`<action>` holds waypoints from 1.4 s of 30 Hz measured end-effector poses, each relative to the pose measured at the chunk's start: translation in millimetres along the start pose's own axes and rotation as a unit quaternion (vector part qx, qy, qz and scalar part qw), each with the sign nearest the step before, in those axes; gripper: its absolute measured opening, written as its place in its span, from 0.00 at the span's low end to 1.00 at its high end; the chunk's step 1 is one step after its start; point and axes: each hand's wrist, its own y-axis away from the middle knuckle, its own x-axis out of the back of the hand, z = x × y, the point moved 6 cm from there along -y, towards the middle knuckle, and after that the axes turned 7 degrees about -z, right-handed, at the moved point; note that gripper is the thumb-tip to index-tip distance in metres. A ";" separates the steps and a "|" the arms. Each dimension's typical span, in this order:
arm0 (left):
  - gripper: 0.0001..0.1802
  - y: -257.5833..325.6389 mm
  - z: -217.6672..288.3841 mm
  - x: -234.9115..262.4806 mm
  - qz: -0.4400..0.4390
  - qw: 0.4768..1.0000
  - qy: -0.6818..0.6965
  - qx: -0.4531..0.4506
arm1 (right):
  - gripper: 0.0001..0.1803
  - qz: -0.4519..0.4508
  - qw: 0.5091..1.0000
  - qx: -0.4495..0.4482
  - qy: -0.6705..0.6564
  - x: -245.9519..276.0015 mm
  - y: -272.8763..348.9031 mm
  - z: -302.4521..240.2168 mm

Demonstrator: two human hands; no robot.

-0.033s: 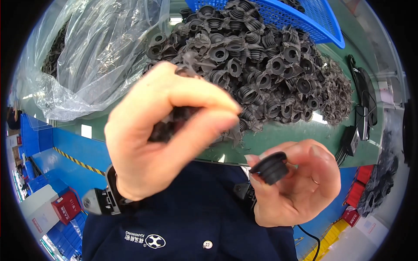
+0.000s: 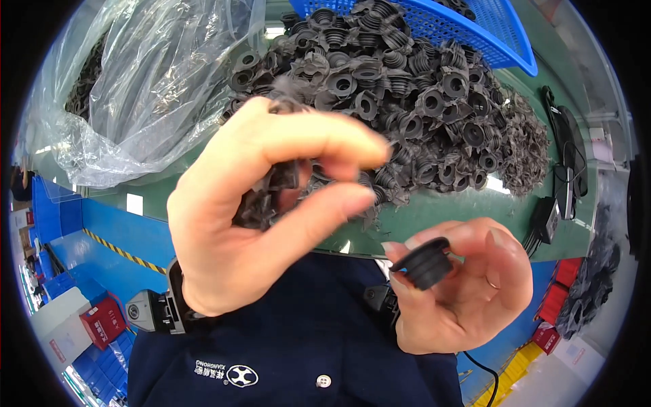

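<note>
Matt black rubber grommets (image 2: pixel 420 102) beside a glossy clear plastic bag (image 2: pixel 149 88), on a smooth green surface (image 2: pixel 441 210).

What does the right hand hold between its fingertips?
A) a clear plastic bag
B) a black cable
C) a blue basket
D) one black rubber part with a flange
D: the right hand pinches a single black rubber part, round with a wider flange, apart from the pile on the green table.

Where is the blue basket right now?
In the head view, the blue basket sits at the top right, tipped over the far end of the pile of black rubber parts on the green table.
</note>
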 end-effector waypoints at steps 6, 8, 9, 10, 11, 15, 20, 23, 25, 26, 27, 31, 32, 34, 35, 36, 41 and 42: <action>0.25 1.4 1.3 -4.1 -0.009 0.998 0.035 0.057 | 0.36 -0.006 1.000 0.018 0.002 -2.0 -0.1 -1.5; 0.23 0.3 4.4 -6.2 -0.018 0.999 0.030 -0.042 | 0.35 -0.018 0.999 0.025 0.016 -1.8 -2.8 -3.3; 0.23 0.6 7.7 -5.2 -0.017 0.999 0.029 -0.042 | 0.35 -0.030 0.999 0.031 0.030 -2.9 -3.8 -5.1; 0.22 -0.5 6.3 -5.6 -0.022 0.998 0.054 0.007 | 0.35 -0.030 0.999 0.030 0.032 -1.8 -3.9 -5.1; 0.20 0.0 3.2 -7.3 -0.026 0.995 0.078 0.056 | 0.34 -0.031 0.999 0.013 0.033 -0.9 -3.9 -3.2; 0.19 5.2 3.0 -9.9 -0.009 0.994 0.087 0.067 | 0.33 0.005 0.999 -0.040 -0.032 0.6 0.2 3.6; 0.16 9.2 1.9 -11.1 -0.042 0.998 0.051 0.017 | 0.33 -0.011 0.999 -0.025 0.018 -1.1 -3.8 2.2; 0.15 9.6 4.7 -11.1 -0.026 0.998 0.061 -0.015 | 0.33 -0.025 0.999 -0.004 0.045 -3.1 -5.3 -0.9; 0.12 8.0 6.2 -10.5 -0.021 0.999 0.028 -0.018 | 0.33 -0.030 0.998 0.004 0.062 -4.3 -4.4 -1.1; 0.12 7.7 5.8 -9.9 -0.021 0.999 0.029 -0.020 | 0.31 -0.027 0.999 -0.012 0.025 -4.1 -2.2 2.5; 0.10 8.1 9.0 -8.9 -0.023 0.998 -0.038 -0.044 | 0.30 -0.024 0.999 -0.027 -0.011 -3.9 -0.7 5.5; 0.04 9.8 17.9 -4.6 0.066 0.947 -0.284 -0.138 | 0.23 -0.010 0.981 -0.152 -0.116 -10.0 1.4 14.4; 0.02 5.1 12.8 5.6 0.125 0.940 -0.297 -0.109 | 0.23 -0.009 0.982 -0.147 -0.117 -9.1 1.6 11.2; 0.01 -2.5 -11.6 30.0 0.174 0.960 -0.216 0.046 | 0.24 0.033 0.957 -0.213 -0.191 -5.9 5.4 18.2; 0.01 -2.6 -12.2 25.4 0.138 0.979 -0.143 0.045 | 0.26 0.042 0.951 -0.200 -0.231 -7.0 4.8 20.9; 0.02 0.9 -14.1 16.5 0.092 0.992 -0.051 0.067 | 0.26 0.045 0.952 -0.197 -0.230 -5.1 4.1 22.4; 0.16 4.9 0.0 0.9 -0.001 1.000 -0.017 -0.024 | 0.25 0.020 0.956 -0.195 -0.219 -5.3 -0.6 22.8; 0.19 7.0 2.1 -2.9 -0.028 0.999 -0.003 -0.033 | 0.25 0.022 0.956 -0.196 -0.218 -4.4 -0.1 24.8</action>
